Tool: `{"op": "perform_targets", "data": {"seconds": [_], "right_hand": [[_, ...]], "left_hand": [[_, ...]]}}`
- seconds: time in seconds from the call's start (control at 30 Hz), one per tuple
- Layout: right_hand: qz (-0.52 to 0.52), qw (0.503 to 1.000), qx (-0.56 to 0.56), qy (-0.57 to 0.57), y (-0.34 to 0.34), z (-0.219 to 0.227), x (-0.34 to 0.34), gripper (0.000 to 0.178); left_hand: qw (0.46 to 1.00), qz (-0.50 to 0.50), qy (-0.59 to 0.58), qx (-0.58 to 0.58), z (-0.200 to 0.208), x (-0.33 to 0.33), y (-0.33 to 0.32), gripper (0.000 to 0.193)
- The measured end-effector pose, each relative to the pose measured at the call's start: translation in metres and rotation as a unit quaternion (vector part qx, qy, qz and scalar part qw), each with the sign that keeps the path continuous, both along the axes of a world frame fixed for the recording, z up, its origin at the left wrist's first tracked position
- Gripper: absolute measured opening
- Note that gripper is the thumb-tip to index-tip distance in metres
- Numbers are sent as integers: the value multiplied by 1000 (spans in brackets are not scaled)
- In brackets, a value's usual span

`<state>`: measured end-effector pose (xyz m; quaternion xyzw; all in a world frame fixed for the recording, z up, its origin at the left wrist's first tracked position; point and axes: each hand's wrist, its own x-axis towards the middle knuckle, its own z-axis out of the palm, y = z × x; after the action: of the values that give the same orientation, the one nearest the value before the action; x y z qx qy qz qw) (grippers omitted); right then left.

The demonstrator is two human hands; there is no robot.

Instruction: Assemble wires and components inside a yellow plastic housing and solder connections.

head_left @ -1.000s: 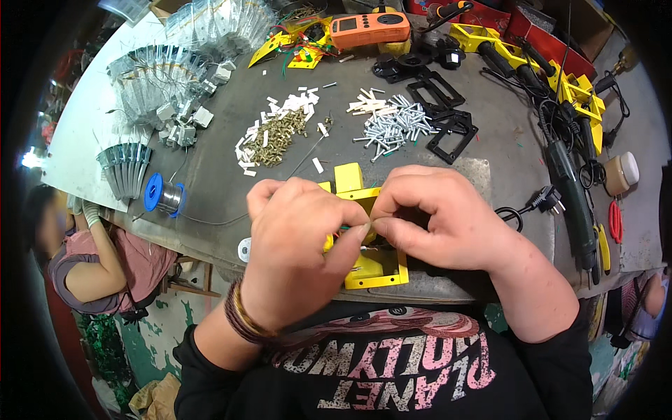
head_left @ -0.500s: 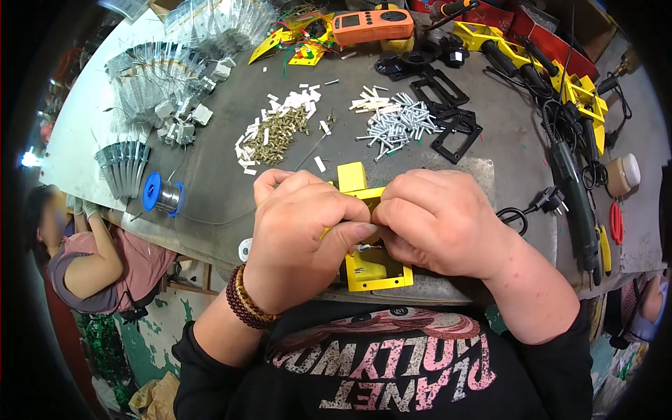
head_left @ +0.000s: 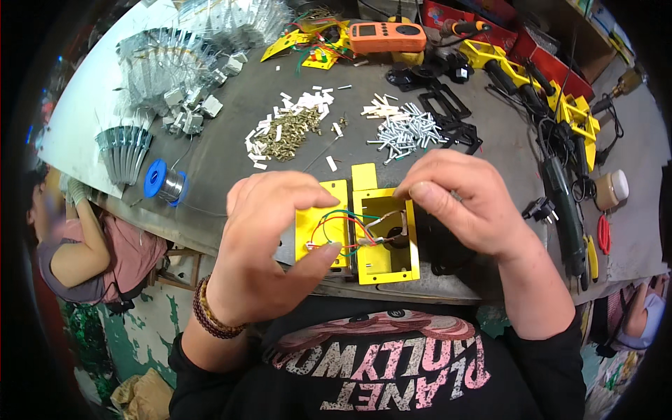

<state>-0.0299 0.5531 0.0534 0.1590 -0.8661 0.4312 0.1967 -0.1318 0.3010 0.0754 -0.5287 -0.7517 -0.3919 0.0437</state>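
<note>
In front of me stands an open yellow box (head_left: 386,277) with a round dark hole inside. Beside its left wall lies a yellow plate (head_left: 302,227), joined to it by red, green and white wires (head_left: 341,213). My left hand (head_left: 262,241) is open over the plate, thumb and fingers wide apart; its thumb tip is close to the wires. At the box's upper right corner, my right hand (head_left: 469,199) is curled with thumb and forefinger at the rim. Its other fingers are partly hidden. A small yellow block (head_left: 364,176) sits just beyond the box.
Beyond my hands lie brass fittings with white sleeves (head_left: 283,140), a heap of screws (head_left: 409,133) and black frames (head_left: 448,105). A solder spool (head_left: 164,182) is at left; an orange meter (head_left: 387,38) at the back. A dark green tool (head_left: 563,210) and plug (head_left: 542,208) lie right.
My hands have moved apart. The left has opened and shifted left; the right has drawn back to the box's corner. The plate and wires between them now show.
</note>
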Motion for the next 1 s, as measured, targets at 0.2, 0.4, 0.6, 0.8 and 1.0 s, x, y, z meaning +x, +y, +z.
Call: {"op": "perform_targets", "data": {"seconds": [0.2, 0.4, 0.6, 0.8, 1.0], "right_hand": [[5, 982, 154, -108, -16, 39, -34, 15], [127, 924, 246, -265, -42, 38, -82, 21], [149, 901, 272, -303, -44, 35, -88, 21], [-25, 919, -73, -385, -25, 38, -58, 12], [-78, 960, -115, -243, -32, 26, -34, 14]], "left_hand": [[995, 40, 76, -52, 0, -3, -15, 40], [995, 44, -56, -75, -9, -1, -11, 31], [997, 51, -54, -29, -17, 4, -13, 21], [983, 26, -173, 54, -24, 2, -9, 6], [879, 15, -453, 147, -39, -4, 7, 13]]}}
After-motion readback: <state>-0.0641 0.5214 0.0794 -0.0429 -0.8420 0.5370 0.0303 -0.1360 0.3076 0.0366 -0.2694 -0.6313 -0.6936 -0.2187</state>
